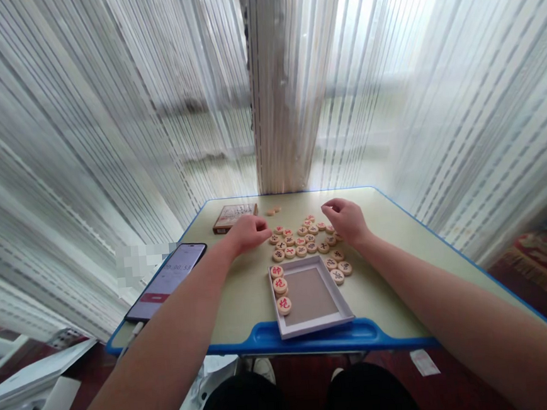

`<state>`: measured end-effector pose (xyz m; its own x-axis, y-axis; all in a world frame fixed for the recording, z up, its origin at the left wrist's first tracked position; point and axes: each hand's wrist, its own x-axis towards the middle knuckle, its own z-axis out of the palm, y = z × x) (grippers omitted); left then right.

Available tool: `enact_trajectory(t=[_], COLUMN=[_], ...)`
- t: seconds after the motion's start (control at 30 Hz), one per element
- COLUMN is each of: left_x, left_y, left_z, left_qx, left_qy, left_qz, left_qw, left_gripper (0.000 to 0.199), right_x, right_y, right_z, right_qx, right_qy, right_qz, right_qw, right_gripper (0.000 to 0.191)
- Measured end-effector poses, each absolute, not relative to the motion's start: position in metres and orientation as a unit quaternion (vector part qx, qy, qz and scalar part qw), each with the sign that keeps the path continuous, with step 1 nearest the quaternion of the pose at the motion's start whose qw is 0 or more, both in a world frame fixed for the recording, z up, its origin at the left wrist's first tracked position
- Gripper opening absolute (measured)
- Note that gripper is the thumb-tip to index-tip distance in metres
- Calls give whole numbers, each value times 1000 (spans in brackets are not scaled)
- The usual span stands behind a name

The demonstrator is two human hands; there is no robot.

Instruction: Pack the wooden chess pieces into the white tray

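Over the left side of a group of round wooden Chinese chess pieces [300, 242] is my left hand [251, 233], its fingers curled closed and its thumb side close to the leftmost pieces. My right hand [346, 219] hovers at the group's right edge, thumb and fingers drawn together. Whatever either hand may hold is hidden. The pieces bear red or black characters. In front of them lies an open shallow box tray [318, 328] with several red-marked pieces [280, 285] along its left wall.
A flat printed box [234, 217] lies at the table's back left, near two small pieces [274, 210]. A phone [168, 281] with a cable rests on the left side. The table [401, 264] has a blue rim; sheer curtains [190, 110] hang behind it.
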<state>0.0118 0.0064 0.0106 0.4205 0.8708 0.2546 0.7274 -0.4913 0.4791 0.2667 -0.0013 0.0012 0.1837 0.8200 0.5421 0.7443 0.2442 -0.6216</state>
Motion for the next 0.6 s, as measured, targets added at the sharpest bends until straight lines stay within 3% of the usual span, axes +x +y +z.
enact_trajectory(t=[0.33, 0.5, 0.6], left_x=[13, 21, 21], left_y=[5, 6, 13], left_z=[10, 5, -3], left_qx=[822, 788, 800], left_qy=[493, 501, 476], left_qz=[252, 299, 327], left_qw=[134, 196, 161], left_gripper=[24, 25, 51], right_x=[278, 282, 283], right_y=[10, 14, 15], right_z=[-4, -8, -9], right_qx=[-695, -705, -701], right_qy=[-614, -612, -616], right_qz=[36, 56, 64], right_qw=[372, 354, 353], right_gripper=[32, 30, 29])
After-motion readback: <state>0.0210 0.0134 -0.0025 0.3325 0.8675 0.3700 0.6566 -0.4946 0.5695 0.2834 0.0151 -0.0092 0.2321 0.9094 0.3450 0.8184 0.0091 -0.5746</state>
